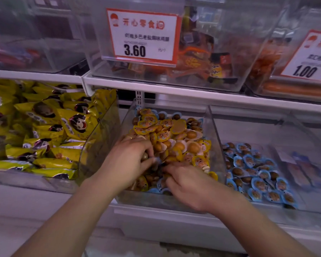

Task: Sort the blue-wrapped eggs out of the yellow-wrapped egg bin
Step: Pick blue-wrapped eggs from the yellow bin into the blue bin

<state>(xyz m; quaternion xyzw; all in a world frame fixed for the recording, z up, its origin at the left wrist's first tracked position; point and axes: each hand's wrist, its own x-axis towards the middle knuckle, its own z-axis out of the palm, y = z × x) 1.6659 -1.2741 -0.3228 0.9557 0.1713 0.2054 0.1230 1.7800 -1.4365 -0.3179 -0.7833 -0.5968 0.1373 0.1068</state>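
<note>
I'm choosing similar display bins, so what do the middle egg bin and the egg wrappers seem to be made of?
The clear middle egg bin looks like rigid glossy plastic, probably acrylic: you see through its walls. The yellow-wrapped eggs and blue-wrapped eggs seem sealed in shiny printed plastic film.

White shelf (174, 216), clear egg bin (218, 145), snack bins

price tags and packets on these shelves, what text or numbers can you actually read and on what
"3.60": on the middle price tag, clipped to the clear upper bin.
"1.00": on the right price tag, cut off by the frame edge.
Red Chinese header and black product line on both tags: too blurred to read reliably.
Print on the yellow snack packets and egg wrappers: too small to read.
</note>
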